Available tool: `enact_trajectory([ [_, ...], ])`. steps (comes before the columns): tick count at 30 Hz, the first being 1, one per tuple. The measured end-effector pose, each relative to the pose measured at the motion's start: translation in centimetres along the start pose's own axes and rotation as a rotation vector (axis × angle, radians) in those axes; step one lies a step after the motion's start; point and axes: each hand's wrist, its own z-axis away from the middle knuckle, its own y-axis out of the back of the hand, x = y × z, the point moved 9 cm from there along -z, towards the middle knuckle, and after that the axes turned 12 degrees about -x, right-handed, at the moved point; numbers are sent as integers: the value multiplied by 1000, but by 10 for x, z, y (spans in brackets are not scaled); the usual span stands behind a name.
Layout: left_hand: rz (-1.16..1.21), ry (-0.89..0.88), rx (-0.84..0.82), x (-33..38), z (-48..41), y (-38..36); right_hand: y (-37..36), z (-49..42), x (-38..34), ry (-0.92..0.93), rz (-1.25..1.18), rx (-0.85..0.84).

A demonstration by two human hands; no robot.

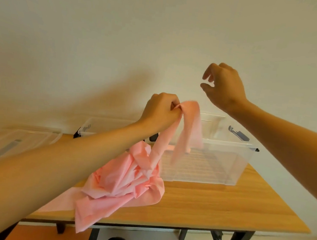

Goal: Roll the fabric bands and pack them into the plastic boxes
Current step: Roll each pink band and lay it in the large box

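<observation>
Left grip (160, 112) clamped on pink fabric band (190, 127), raised above counter (223, 204). Band ends dangle at near clear box (225, 163); inside or in front, cannot tell. Right grip (224, 86) apart, holding nothing. Pink fabric pile (127, 181) beside box. Second box (104, 123) behind.

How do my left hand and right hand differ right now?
The left hand pinches a pink fabric band; the right hand holds nothing. The left hand's fingers are curled tight; the right hand's are loosely curled, apart. The right hand sits higher in view than the left hand. Both are raised above the table.
</observation>
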Motion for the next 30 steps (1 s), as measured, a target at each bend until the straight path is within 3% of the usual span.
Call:
enact_trajectory([
  [4,5,20,14,5,-9,6,-20,45,1,-172,-314,-21],
  [7,6,16,41,14,-18,10,-54,77,-10,-313,-519,-268],
  [11,8,-1,58,19,-27,12,-93,100,-1,-575,-980,-589],
  [15,10,-13,26,20,-31,3,-94,82,16,-608,-1281,-499],
  [17,16,-14,31,21,-33,1,-88,66,22,-591,-1306,-438],
  [20,74,1,-6,16,-37,-6,-67,38,33,-520,-1161,-344],
  [24,82,121,-271,-6,-37,-43,-32,-2,48,-429,-847,-160],
  [26,55,167,-314,-21,-32,-56,-27,-21,55,-394,-796,-85],
  [28,40,183,-307,-34,-28,-61,-37,-32,60,-391,-796,-105],
  [30,56,192,-294,-41,-26,-61,-61,-31,58,-385,-865,-242],
])
